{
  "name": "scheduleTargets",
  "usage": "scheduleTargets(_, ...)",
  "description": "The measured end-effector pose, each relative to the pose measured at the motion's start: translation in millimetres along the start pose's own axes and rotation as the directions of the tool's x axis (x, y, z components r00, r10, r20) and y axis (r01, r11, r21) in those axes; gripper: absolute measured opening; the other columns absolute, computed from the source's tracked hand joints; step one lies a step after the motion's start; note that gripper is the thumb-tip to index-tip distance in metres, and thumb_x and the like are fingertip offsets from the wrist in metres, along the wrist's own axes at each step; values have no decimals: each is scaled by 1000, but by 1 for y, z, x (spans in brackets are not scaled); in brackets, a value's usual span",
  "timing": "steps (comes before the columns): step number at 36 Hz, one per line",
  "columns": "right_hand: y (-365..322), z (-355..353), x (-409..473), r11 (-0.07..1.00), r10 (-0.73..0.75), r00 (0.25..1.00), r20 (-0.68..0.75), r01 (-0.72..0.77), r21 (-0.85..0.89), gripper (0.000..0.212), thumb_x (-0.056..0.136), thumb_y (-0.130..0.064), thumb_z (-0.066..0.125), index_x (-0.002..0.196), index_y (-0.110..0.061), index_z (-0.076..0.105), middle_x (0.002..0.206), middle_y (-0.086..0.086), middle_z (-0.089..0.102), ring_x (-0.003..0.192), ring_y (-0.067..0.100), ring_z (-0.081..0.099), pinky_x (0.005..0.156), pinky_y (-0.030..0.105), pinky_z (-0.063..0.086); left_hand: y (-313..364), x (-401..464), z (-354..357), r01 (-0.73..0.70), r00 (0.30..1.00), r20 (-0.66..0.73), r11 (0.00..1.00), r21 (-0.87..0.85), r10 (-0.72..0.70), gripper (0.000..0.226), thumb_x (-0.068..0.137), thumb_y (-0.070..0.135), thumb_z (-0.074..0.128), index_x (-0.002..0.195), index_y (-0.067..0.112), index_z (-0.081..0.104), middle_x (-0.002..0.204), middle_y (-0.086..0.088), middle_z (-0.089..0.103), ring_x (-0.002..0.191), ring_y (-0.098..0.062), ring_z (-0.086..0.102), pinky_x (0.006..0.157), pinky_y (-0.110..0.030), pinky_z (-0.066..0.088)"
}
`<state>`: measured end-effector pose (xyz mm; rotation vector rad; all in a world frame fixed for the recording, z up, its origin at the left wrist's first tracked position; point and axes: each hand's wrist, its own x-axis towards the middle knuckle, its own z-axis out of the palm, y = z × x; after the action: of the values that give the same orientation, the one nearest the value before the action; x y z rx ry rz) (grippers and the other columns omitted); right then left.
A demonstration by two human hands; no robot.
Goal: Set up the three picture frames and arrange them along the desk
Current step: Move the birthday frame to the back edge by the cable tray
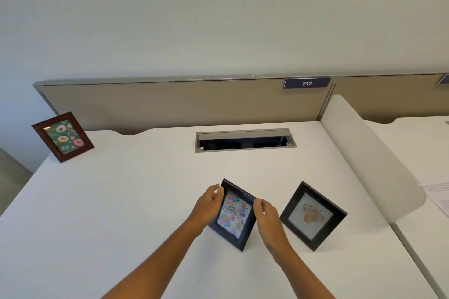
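Observation:
A black frame with a birthday picture [232, 216] stands tilted on the white desk [121, 201], near the front middle. My left hand [208, 206] grips its left edge and my right hand [266, 218] grips its right edge. Just to the right, a second black frame with a pale flower picture [313, 216] stands upright on its own. A brown wooden frame with a doughnut picture [62, 137] stands at the desk's far left corner, against the partition.
An open cable tray [245, 140] is sunk into the desk at the back middle. A tan partition [170, 102] with a "212" label [306, 83] runs along the back. A white divider [369, 153] bounds the right side; papers [439, 194] lie beyond it.

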<state>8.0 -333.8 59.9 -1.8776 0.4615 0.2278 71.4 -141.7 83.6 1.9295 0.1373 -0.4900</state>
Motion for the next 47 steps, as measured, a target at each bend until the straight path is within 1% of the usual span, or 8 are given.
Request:
scheduleTargets(3, -2, 5, -5, 995, 75, 994, 80, -81, 64, 64, 106, -74, 31, 146, -28, 52, 144, 0, 61, 130, 19, 59, 110, 37, 48, -2, 1, 1, 5, 1000, -1, 1000, 28, -5, 43, 109, 54, 34, 129, 23, 56, 118, 5, 69, 99, 0, 65, 70, -13, 49)
scheduleTargets(9, 1, 10, -6, 945, 164, 972, 168, -204, 256, 76, 104, -77, 26, 159, -29, 47, 154, 0, 59, 141, 26, 56, 123, 48, 41, -6, 4, 1, 20, 1000, -5, 999, 44, -20, 44, 110, 52, 33, 124, 20, 59, 113, 3, 70, 100, -3, 66, 73, -16, 50)
scheduleTargets(14, 7, 12, 0, 894, 193, 964, 182, -249, 372, 71, 95, -84, 34, 139, -36, 62, 136, -3, 70, 125, 19, 67, 116, 52, 50, -9, 4, 1, 16, 1000, -9, 999, 45, -15, 42, 110, 49, 32, 124, 19, 59, 114, 3, 69, 99, -3, 65, 71, -13, 49)
scheduleTargets(21, 13, 17, 2, 846, 212, 965, 154, -261, 466, 70, 83, -92, 45, 126, -44, 72, 121, -9, 82, 121, 18, 74, 97, 44, 58, -10, 7, -2, -5, 1000, -1, 999, 44, 5, 43, 111, 46, 32, 120, 15, 61, 115, -1, 71, 106, -10, 68, 74, -16, 51)
scheduleTargets(26, 11, 21, 3, 832, 231, 964, 130, -265, 488, 76, 84, -92, 44, 131, -40, 72, 123, -5, 82, 121, 21, 74, 93, 44, 59, -12, 7, -4, -22, 1000, 0, 998, 51, 22, 38, 112, 41, 35, 123, 15, 61, 118, -3, 71, 109, -14, 68, 77, -17, 53)
scheduleTargets(31, 2, 25, 6, 848, 230, 966, 114, -257, 464, 74, 83, -95, 43, 122, -42, 75, 109, -14, 85, 115, 16, 75, 84, 36, 57, -13, 8, -12, -35, 999, -28, 997, 73, 37, 35, 113, 34, 36, 122, 12, 61, 118, -4, 71, 109, -16, 67, 72, -16, 50)
scheduleTargets(34, -10, 29, 10, 858, 218, 970, 106, -242, 452, 72, 82, -95, 42, 118, -42, 75, 116, -10, 82, 115, 16, 73, 83, 35, 55, -15, 8, -22, -49, 997, -62, 995, 92, 55, 34, 113, 32, 36, 121, 12, 62, 116, -3, 70, 108, -15, 66, 72, -15, 49)
scheduleTargets(47, -76, 74, 50, 913, 108, 970, 219, -184, 365, 68, 86, -89, 36, 121, -42, 70, 124, -10, 75, 117, 15, 66, 104, 49, 43, -25, 21, -95, -57, 976, -207, 996, 71, 71, 30, 112, 32, 41, 117, 16, 65, 117, -3, 72, 107, -17, 66, 80, -22, 53)
